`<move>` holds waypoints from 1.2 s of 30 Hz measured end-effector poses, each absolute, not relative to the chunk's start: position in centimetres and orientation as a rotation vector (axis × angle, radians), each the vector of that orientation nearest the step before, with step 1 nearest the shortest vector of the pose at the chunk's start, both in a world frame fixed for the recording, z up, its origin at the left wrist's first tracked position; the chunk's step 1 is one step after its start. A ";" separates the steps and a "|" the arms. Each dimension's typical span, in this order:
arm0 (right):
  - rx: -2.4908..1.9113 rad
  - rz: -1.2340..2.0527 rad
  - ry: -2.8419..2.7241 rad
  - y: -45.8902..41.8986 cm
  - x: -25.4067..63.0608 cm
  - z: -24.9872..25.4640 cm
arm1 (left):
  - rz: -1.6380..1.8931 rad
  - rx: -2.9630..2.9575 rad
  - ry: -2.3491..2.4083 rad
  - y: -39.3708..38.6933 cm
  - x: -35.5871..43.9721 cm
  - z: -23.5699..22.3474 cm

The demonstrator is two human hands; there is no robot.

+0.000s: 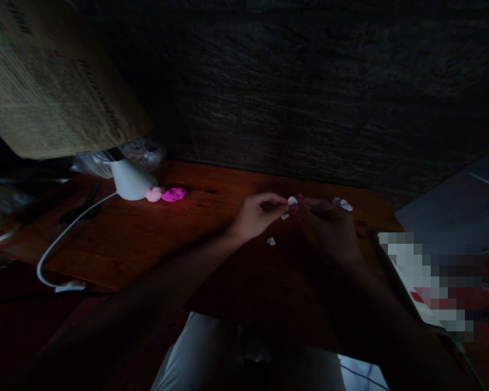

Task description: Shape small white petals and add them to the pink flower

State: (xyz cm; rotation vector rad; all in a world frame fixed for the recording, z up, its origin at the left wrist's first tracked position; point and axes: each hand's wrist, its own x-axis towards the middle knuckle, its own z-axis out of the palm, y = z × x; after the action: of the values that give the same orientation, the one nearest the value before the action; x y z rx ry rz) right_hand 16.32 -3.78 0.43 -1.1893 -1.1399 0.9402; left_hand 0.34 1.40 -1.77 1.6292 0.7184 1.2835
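Observation:
Over the wooden table, my left hand (pixel 255 214) pinches a small white piece (pixel 292 201) between thumb and fingertips. My right hand (pixel 330 222) meets it from the other side, its fingers closed at the same piece. A speck of dark pink shows just behind the fingertips. Below the hands lie a small white scrap (pixel 284 216) and a crumpled white bit (pixel 271 241). Several white pieces form a little cluster (pixel 343 204) beyond my right hand. Dim light hides what the pieces are made of.
A white lamp base (pixel 132 179) with a printed paper shade (pixel 61 81) stands at the left. Beside it are a pale pink lump (pixel 154 194) and a magenta lump (pixel 174 194). Dark scissors (pixel 81 209) and a white cable (pixel 51 244) lie nearby. A patterned wall (pixel 289 92) rises behind.

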 end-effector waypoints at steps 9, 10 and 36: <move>-1.190 0.880 -1.121 -3.8 15.8 0.3 | 1.332 1.622 0.732 0.8 0.5 -1.4; -1.191 0.877 -1.121 -3.8 15.8 0.3 | 1.327 1.615 0.737 0.8 0.5 -1.4; -1.208 0.804 -1.145 -4.0 15.5 0.2 | 1.287 1.453 0.669 0.9 0.6 -1.3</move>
State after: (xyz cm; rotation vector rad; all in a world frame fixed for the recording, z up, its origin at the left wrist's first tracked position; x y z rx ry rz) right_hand 15.54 -3.95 0.24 -1.2081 -1.1445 0.8040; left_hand 0.62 0.94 -1.33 1.4530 0.6693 1.2868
